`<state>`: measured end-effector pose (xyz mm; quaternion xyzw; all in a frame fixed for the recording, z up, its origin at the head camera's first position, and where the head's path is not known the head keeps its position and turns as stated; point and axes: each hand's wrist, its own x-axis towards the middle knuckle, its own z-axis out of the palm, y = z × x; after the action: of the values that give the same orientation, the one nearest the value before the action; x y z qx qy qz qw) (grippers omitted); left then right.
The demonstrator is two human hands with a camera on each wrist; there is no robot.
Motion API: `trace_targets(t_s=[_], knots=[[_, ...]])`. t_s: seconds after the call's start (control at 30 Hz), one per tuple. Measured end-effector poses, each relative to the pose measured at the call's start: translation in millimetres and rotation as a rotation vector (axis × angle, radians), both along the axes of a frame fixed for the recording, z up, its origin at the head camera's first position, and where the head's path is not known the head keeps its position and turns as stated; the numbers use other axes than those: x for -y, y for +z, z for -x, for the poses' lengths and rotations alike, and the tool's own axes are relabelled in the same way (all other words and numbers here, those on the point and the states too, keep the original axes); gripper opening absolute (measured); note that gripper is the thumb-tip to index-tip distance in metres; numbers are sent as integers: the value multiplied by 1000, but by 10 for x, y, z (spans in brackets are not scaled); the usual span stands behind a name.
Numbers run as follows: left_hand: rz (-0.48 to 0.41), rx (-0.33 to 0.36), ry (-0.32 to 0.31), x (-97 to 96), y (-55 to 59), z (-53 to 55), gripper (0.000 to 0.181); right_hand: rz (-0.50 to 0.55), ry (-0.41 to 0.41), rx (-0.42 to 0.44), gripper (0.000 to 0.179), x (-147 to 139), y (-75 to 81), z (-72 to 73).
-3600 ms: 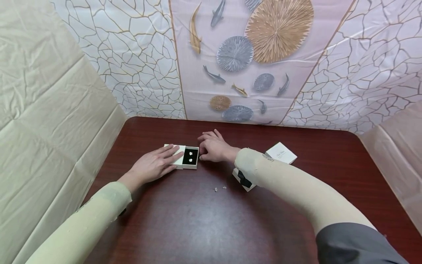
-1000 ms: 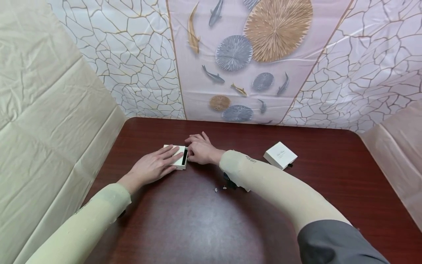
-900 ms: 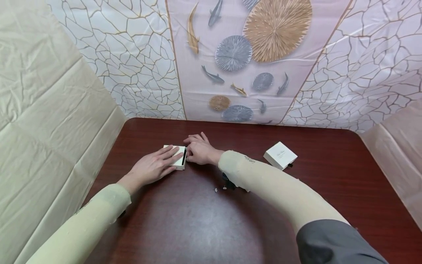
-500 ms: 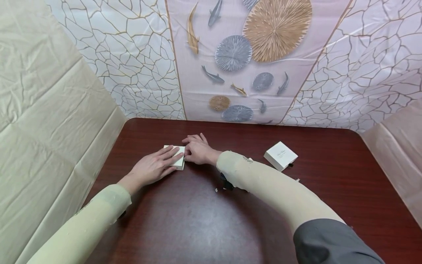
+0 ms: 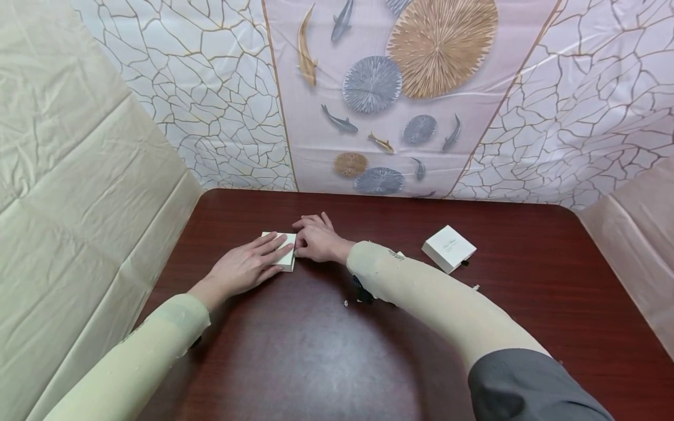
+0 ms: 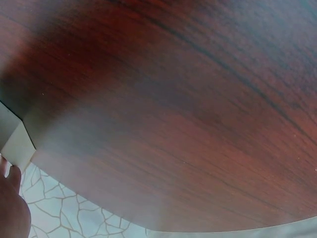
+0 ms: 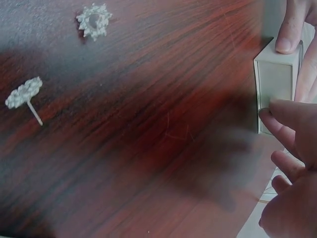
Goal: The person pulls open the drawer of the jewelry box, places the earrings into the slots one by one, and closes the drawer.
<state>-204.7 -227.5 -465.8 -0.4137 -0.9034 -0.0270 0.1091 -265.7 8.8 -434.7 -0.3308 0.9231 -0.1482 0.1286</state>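
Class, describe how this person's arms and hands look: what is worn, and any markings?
Left hand and right hand are ungloved. A pale cream sleeve covers each forearm; the right sleeve has dark lettering near its cuff and a black object beneath. Further up, dark grey fabric covers the right arm.

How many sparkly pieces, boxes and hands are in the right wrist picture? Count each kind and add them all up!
Sparkly pieces: 2
White box: 1
Hands (left hand, right hand): 2
Total: 5
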Motion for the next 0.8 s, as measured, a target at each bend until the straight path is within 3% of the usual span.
trace_targets(t_s=[0.27, 0.67, 0.8], knots=[[5, -44, -38, 3, 46, 19, 56, -26, 17, -32, 15, -161, 149, 11], [44, -33, -57, -38, 144, 64, 59, 36, 68, -47, 13, -805, 380, -7], [58, -49, -64, -43, 201, 71, 60, 53, 122, -73, 17, -987, 497, -54]])
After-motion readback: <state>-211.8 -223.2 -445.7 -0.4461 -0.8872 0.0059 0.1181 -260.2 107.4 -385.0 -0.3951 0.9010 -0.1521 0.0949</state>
